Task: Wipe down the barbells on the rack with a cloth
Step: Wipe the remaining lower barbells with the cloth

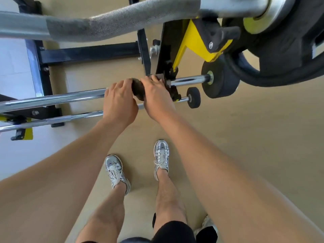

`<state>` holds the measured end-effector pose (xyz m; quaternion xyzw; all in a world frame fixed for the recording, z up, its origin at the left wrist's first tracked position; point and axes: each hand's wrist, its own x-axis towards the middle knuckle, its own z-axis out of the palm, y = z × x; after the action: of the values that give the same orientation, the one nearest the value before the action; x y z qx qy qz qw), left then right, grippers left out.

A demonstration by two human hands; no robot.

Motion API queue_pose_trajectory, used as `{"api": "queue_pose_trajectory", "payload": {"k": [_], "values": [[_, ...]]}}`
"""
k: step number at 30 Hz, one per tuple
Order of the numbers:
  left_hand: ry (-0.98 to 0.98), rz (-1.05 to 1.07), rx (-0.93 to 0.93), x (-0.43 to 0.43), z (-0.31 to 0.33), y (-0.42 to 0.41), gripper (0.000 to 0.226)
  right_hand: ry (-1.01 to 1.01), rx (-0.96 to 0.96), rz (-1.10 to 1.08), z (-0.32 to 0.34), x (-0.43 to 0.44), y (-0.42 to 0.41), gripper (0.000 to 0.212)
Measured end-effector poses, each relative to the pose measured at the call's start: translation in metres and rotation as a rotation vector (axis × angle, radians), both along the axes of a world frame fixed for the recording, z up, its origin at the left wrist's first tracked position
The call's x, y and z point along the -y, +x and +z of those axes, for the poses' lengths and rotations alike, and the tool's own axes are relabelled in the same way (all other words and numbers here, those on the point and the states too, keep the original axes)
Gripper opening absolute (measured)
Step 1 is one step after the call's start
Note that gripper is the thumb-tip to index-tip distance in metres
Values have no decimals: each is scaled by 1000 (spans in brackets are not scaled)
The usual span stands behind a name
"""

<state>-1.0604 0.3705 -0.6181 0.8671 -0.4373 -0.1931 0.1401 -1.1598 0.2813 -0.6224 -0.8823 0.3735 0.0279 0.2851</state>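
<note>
Three barbells lie across the rack [192,41]: top barbell [105,23], middle barbell [52,99], lower barbell [52,120]. The left hand [119,100] curls round the middle barbell. Just beside it, the right hand [156,97] grips the one dark cloth [138,90] wrapped there. Three black plates [219,81] sit rightward.

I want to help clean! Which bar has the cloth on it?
The middle bar. The dark cloth wraps it under the right hand; top bar and bottom bar have none.
</note>
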Motion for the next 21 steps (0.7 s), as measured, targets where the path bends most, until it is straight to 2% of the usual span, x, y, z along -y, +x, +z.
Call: {"api": "queue_pose_trajectory", "payload": {"k": [4, 9, 14, 17, 21], "values": [[20, 9, 20, -30, 0, 25, 47, -8, -86, -15, 3, -6, 17, 39], [31, -137, -7, -45, 2, 38, 60, -101, -157, -57, -6, -15, 32, 47], [-2, -59, -79, -48, 3, 46, 48, -117, -164, -159, -10, -34, 54, 32], [20, -25, 0, -57, -3, 60, 44, -156, -90, -7, -18, -65, 83, 40], [55, -16, 95, -79, -11, 82, 44, -63, 54, 116, -26, -71, 88, 46]]}}
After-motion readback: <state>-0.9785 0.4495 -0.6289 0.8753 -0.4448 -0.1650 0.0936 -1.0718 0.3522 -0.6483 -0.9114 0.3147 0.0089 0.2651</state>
